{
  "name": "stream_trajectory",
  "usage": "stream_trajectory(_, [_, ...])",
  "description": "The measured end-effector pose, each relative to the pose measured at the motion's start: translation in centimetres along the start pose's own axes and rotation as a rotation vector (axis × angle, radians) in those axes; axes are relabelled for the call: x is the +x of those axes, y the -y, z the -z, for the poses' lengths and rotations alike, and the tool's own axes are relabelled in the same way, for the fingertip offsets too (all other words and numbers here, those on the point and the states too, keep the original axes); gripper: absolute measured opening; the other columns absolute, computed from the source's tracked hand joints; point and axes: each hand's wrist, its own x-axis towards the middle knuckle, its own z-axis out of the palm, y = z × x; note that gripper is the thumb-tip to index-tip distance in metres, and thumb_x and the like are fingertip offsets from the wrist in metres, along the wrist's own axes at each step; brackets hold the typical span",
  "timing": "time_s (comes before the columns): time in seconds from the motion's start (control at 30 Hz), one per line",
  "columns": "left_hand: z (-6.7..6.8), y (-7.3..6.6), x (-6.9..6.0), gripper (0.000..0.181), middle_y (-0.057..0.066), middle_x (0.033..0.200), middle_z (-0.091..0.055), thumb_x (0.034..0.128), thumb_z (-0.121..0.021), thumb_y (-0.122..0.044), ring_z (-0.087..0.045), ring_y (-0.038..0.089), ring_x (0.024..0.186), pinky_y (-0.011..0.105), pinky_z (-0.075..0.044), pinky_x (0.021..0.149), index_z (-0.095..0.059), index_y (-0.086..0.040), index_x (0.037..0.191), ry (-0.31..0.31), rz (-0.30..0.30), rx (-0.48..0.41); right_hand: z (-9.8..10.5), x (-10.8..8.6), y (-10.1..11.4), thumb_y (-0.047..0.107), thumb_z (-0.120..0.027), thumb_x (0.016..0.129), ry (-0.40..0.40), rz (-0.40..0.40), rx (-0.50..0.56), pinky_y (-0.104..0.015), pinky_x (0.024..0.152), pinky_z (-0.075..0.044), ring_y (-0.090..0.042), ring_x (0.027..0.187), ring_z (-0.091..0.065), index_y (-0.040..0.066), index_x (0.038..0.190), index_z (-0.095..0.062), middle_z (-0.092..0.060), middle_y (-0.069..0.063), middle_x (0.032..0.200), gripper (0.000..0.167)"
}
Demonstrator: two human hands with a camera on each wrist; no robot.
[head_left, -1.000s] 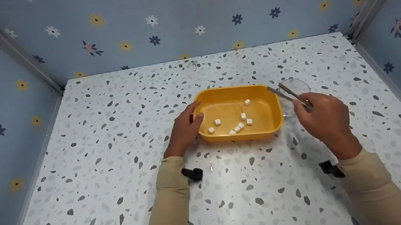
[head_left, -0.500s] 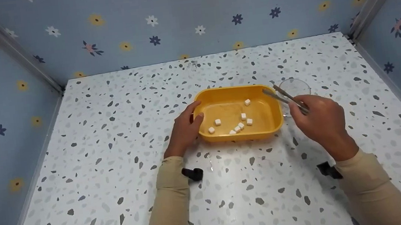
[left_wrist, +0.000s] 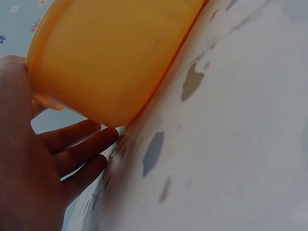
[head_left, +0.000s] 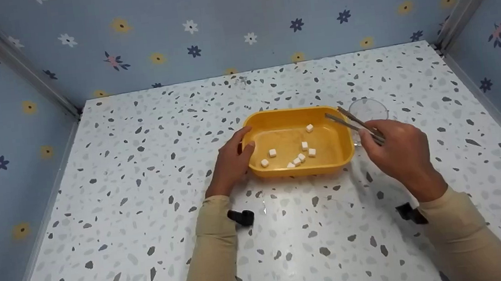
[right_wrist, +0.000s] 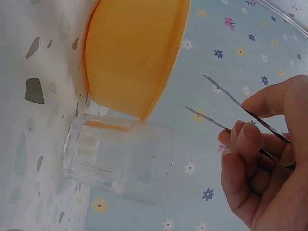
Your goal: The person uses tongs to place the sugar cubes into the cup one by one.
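A yellow tub (head_left: 282, 173) stands on the speckled table, with several small white cubes (head_left: 312, 152) lying on its floor. The left hand (head_left: 230, 163) grips the tub's left end, thumb over the rim; the left wrist view shows its other fingers beneath the tub wall (left_wrist: 110, 62). Metal tweezers (head_left: 355, 125) are held in the right hand (head_left: 398, 153), their two tips apart over the tub's right end with nothing between them. Just right of the tub is a clear glass (head_left: 368, 108), partly behind the right hand; the right wrist view shows it upright beside the tub (right_wrist: 134, 57), whitish shapes low inside (right_wrist: 89, 147).
Flowered blue panels (head_left: 237, 16) enclose the table (head_left: 138, 138) at the back and both sides. Black straps or mounts (head_left: 241, 217) sit at both wrists.
The right hand has moved left with the tweezers, whose tips have passed from near the glass to over the tub's right end. The left hand and the cubes have stayed put.
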Motion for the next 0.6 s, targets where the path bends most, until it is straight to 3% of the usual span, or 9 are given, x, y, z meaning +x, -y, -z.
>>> stream_trajectory(0.6, [-0.07, 0.25, 0.1, 0.047, -0.003, 0.142, -0.055, 0.102, -0.052, -0.035, -0.058, 0.014, 0.11, 0.034, -0.048, 0.095, -0.048, -0.03, 0.149, 0.0, 0.001, -0.012, -0.73, -0.42, 0.9, 0.019, -0.07, 0.089, 0.038, 0.052, 0.029, -0.044, 0.056, -0.053, -0.026, 0.066, -0.066, -0.002, 0.098, -0.076, -0.073, -0.013, 0.085, 0.023])
